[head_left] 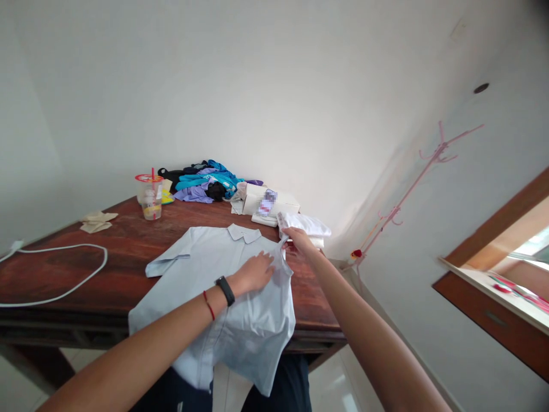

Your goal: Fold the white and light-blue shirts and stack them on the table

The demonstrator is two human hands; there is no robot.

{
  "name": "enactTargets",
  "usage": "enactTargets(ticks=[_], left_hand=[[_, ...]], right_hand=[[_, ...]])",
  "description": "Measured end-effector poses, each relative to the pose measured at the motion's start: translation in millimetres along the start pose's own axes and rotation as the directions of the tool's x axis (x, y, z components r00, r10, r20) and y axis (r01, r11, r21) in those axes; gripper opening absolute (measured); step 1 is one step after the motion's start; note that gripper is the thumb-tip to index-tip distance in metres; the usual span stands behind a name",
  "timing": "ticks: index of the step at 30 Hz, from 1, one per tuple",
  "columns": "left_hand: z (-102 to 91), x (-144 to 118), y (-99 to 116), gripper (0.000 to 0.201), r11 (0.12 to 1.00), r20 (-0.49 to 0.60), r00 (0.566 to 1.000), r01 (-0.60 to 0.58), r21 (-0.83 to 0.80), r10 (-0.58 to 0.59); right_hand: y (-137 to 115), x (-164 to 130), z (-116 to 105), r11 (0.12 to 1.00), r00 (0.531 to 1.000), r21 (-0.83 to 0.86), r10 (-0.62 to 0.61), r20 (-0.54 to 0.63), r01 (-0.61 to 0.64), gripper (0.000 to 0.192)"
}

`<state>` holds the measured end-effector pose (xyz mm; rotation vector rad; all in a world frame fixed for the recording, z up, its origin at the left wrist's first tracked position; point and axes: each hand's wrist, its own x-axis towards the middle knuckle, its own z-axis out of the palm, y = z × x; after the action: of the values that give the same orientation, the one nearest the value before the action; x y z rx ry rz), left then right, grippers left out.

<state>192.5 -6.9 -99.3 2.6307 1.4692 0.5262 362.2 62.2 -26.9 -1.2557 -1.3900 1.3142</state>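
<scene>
A pale blue short-sleeved shirt [206, 269] lies spread face down on the dark wooden table [115, 257], its lower part hanging over the near edge. My left hand [253, 273] presses flat on the shirt near its right shoulder, fingers apart. My right hand [298, 239] pinches the shirt's right sleeve edge at the far right and lifts it slightly. A black band and a red string are on my left wrist.
Folded white clothes [306, 226] lie just beyond my right hand, next to a white box [268, 201]. A heap of coloured clothes [203, 182] and a plastic cup [151, 197] stand at the back. A white cable [68, 269] loops on the left. A pink coat stand [407, 189] leans by the wall.
</scene>
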Motion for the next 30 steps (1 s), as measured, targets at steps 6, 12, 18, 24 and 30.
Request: enactTargets(ticks=[6,12,18,24,30], left_hand=[[23.9,-23.4,44.7,0.061,0.996,0.098,0.991,-0.088,0.023,0.085],[23.7,-48.5,44.3,0.058,0.991,0.034,0.996,-0.078,-0.105,0.082],[9.8,-64.5,56.2,0.048,0.963,0.020,0.970,-0.238,-0.128,0.242],[2.8,-52.6,53.6,0.019,0.837,0.085,0.833,-0.541,-0.088,0.547],[-17.2,1.1,14.4,0.026,0.850,-0.049,0.862,-0.506,-0.147,0.505]], right_hand=[[40.0,7.0,48.8,0.983,0.992,-0.172,0.085,0.088,-0.069,0.029],[74.3,25.4,64.6,0.961,0.987,-0.268,0.099,0.124,-0.063,0.029],[86.6,42.3,53.8,0.912,0.974,-0.359,-0.147,0.170,0.200,0.013],[109.7,34.3,46.6,0.529,0.793,-0.597,-0.477,0.379,0.603,0.024],[108.0,37.0,33.5,0.722,0.801,-0.365,-0.582,0.140,0.588,0.029]])
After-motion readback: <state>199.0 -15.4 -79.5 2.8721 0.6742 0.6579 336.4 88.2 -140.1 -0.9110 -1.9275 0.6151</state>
